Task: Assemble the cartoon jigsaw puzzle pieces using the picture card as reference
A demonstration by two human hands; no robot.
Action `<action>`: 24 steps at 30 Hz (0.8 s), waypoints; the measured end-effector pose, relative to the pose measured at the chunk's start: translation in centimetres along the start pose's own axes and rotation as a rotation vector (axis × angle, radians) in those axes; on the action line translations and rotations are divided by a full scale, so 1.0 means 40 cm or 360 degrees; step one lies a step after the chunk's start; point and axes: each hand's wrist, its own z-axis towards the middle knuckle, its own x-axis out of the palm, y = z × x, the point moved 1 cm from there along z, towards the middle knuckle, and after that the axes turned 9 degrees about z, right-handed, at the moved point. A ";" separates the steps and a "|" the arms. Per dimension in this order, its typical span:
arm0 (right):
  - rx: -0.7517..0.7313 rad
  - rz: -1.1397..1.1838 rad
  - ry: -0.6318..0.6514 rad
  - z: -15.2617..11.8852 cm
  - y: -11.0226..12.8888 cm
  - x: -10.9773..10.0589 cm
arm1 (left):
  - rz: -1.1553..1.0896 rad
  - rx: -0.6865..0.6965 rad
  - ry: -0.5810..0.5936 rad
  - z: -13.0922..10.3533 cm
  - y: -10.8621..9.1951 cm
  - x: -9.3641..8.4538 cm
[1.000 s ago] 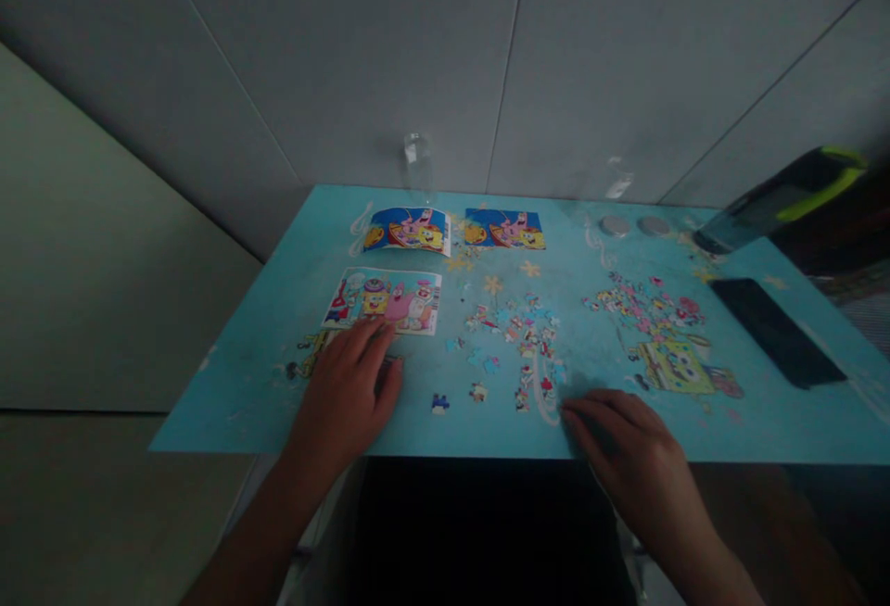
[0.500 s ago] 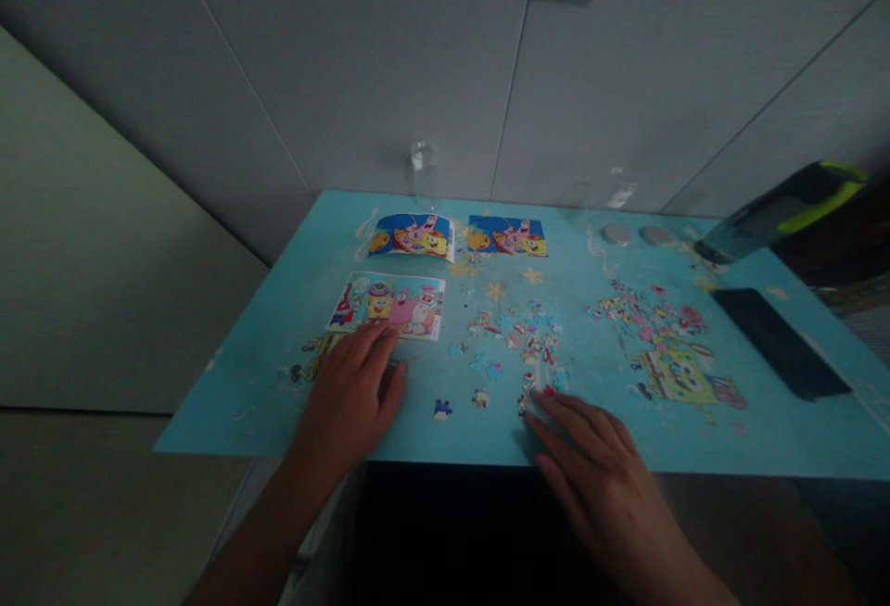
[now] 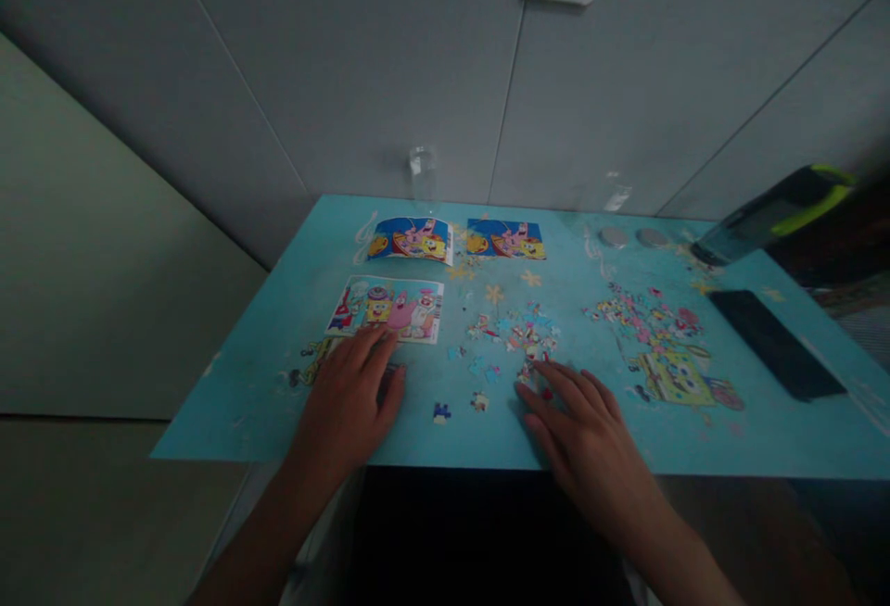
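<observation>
My left hand (image 3: 353,393) rests on the table, fingers apart, its fingertips at the lower edge of a cartoon picture card (image 3: 389,306). At the near side of the central heap of small puzzle pieces (image 3: 528,333), my right hand (image 3: 580,425) has its fingers spread, with the fingertips on or beside several pieces. Neither hand visibly holds anything. Between the hands lie a blue-and-white piece (image 3: 441,412) and a pale piece (image 3: 479,400), apart from the heap.
Two blue picture cards (image 3: 410,239) (image 3: 506,239) lie behind. A clear tube (image 3: 424,178) stands near the wall. To the right are another pile of pieces (image 3: 646,314), two round lids (image 3: 613,236), a dark phone-like slab (image 3: 775,343) and a bottle (image 3: 771,212).
My right hand has moved slightly up and left over the near pieces of the heap. My left hand stays in place. The view has shifted slightly.
</observation>
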 end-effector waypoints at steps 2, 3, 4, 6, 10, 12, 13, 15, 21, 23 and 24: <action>0.0007 0.0055 -0.0025 0.003 -0.004 -0.007 | 0.0004 0.0002 -0.0002 0.000 0.000 0.001; 0.0012 0.0086 -0.0044 0.001 -0.007 -0.012 | 0.0003 0.0006 -0.0007 0.001 0.000 0.001; 0.0019 0.0115 -0.0063 -0.001 -0.012 -0.018 | 0.0000 0.0009 -0.0010 0.001 -0.001 0.002; 0.0046 0.0159 -0.0091 -0.009 -0.022 -0.032 | -0.0007 0.0010 -0.0013 0.001 -0.001 0.002; 0.0074 0.0194 -0.0064 -0.021 -0.038 -0.050 | -0.0014 -0.0002 -0.0010 0.001 0.001 0.004; 0.0064 0.0168 -0.0039 -0.021 -0.040 -0.049 | -0.0015 0.0003 -0.0014 0.000 0.002 0.005; 0.0055 0.0143 -0.0032 -0.020 -0.040 -0.046 | -0.0017 0.0007 -0.0019 0.000 0.002 0.005; 0.0036 0.0088 -0.0017 -0.017 -0.040 -0.039 | -0.0022 0.0010 -0.0029 -0.001 0.002 0.006; -0.0004 0.0100 -0.0007 0.004 -0.047 -0.044 | 0.0005 0.0007 -0.0002 0.001 0.000 0.004; -0.0020 0.0145 -0.0059 0.014 -0.055 -0.058 | 0.0006 0.0008 0.0000 0.001 -0.001 0.004; -0.0028 0.0161 -0.0084 0.022 -0.060 -0.066 | 0.0008 0.0006 -0.0003 0.001 -0.001 0.004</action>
